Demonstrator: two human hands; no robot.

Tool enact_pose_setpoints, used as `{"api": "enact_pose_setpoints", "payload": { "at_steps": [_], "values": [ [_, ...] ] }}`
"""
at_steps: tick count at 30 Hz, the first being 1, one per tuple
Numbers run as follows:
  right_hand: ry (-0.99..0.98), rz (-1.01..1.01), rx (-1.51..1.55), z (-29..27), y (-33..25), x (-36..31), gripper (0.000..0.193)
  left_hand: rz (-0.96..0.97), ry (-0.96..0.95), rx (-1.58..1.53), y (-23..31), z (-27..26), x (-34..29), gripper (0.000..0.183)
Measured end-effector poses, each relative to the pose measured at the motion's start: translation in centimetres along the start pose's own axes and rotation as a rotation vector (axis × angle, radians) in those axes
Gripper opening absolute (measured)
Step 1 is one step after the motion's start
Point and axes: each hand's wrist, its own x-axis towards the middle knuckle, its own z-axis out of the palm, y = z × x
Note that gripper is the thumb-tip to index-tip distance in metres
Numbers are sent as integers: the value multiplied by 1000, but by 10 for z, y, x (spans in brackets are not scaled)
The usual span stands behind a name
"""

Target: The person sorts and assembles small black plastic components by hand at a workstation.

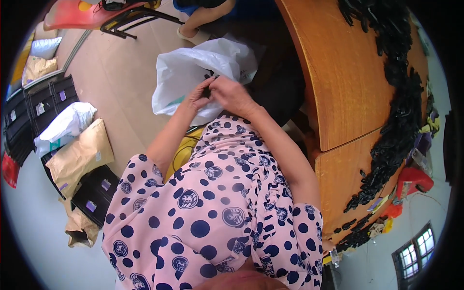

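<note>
My left hand [199, 96] and my right hand [232, 95] meet in front of my lap, fingers bent and pinched together. Small black pieces [210, 74] stick out past the fingertips; what kind they are is too small to tell. Most of what lies between the fingers is hidden, and the right hand is slightly blurred. Behind and around both hands a white plastic bag [175, 67] stands with its mouth wide open.
On my right, a wooden table [345, 82] carries a long heap of black pieces [398, 116]. Black crates [99, 186], paper bags [79, 155] and a white sack [72, 123] are at the left. Another person's leg [208, 21] and a red chair [82, 15] are ahead.
</note>
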Motion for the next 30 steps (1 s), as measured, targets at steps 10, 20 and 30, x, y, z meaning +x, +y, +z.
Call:
{"api": "enact_pose_setpoints", "payload": {
  "at_steps": [10,20,30],
  "values": [
    [-52,590,-294,-10,31,18,44,189,431,1091,51,7,7,42],
    [259,493,-52,-42,49,28,30,709,-183,1688,-27,88,-45,62],
    [613,524,219,-97,1,16,28,523,6,1225,32,84,-36,24]
  ]
}}
